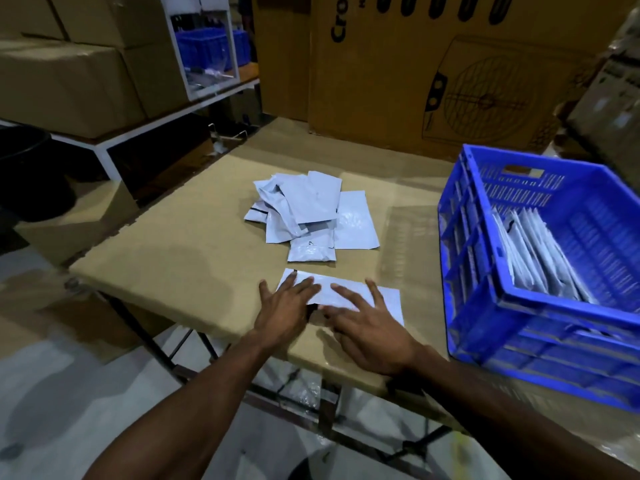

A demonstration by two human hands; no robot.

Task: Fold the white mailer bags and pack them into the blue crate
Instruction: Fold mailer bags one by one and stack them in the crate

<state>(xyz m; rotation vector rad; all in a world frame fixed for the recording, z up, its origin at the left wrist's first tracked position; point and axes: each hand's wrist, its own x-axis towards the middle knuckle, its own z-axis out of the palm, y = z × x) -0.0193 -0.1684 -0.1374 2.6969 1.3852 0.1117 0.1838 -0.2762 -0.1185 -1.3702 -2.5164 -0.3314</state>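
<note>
1. Mailer bag (349,295) under the hands lies flat at the near edge of the table (180,258), at about 6 o'clock from the loose pile of bags (304,216) in the table's middle. It looks partly folded, but I cannot tell how many folds it has.

2. Risk: the plastic is smooth and springy, so I think the fold can open again when the pressure leaves, and a bag that opens will not stand tidy in the crate.

3. Risk: the bag is close to the table's near edge; a push toward 6 o'clock could slide it off to the floor.

4. Risk: the blue crate (485,271), at 3 o'clock from the bag, hangs over the table's near edge and seems tilted. A knock from the right arm could shift it. Folded bags (540,258) lean inside it already.

5. Left hand (287,306) lies palm down on the bag's left end, fingers straight and spread apart, pointing to 12 o'clock.

6. Right hand (370,327) lies palm down on the bag's middle, fingers straight and spread, pointing to about 11 o'clock. Neither hand grips; both press flat.
</note>
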